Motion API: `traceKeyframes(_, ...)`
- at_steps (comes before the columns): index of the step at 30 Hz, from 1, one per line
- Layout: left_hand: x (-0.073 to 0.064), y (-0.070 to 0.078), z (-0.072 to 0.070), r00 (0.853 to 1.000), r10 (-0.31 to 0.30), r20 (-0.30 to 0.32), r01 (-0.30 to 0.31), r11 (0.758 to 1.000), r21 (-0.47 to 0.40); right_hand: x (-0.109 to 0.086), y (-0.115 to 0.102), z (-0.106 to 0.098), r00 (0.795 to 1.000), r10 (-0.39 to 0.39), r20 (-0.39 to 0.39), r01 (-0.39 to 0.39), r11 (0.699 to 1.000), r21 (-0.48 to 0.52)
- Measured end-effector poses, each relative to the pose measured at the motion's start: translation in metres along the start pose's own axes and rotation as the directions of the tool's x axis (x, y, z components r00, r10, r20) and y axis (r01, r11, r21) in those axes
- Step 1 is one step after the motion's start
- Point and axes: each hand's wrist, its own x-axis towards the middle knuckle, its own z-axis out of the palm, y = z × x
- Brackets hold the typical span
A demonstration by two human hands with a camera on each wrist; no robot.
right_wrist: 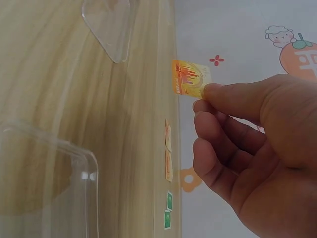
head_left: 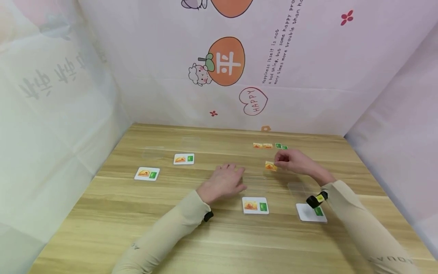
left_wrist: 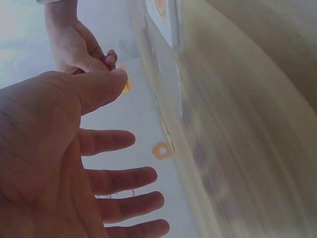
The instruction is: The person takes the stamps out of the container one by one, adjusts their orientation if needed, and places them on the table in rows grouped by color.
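Orange printed sticker [head_left: 270, 166] is up off the bench [head_left: 205, 243], right of centre in the head view. The right hand [head_left: 295, 161] has it pinched by a corner between thumb and fingers, probably so most of the print stays uncovered. The left hand [head_left: 223, 182], mid-frame, has its fingers stretched out, grasping nothing. Two more orange stickers [head_left: 262, 145] and two green stickers [head_left: 281, 146] lie toward the back edge, I'd guess to be handy without crowding the cards. White card [head_left: 306, 216] at lower right shows just green; the two-picture card [head_left: 255, 210] left of it has orange too. Seems they're kept near for short reaches.
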Motion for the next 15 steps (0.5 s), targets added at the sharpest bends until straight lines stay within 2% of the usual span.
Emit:
traceKeyframes(6, -0.002, -0.009, -0.002, 1.000, 0.007, -0.005, -0.007, 1.000, 0.000, 0.009, -0.001, -0.001, 1.000, -0.008, -0.002, 0.008, 0.999, 0.046)
traceKeyframes(15, -0.009, -0.022, -0.002, 1.000, -0.016, 0.016, 0.017, 1.000, -0.009, 0.022, -0.005, 0.000, 1.000, 0.007, 0.011, -0.007, 0.998, 0.066)
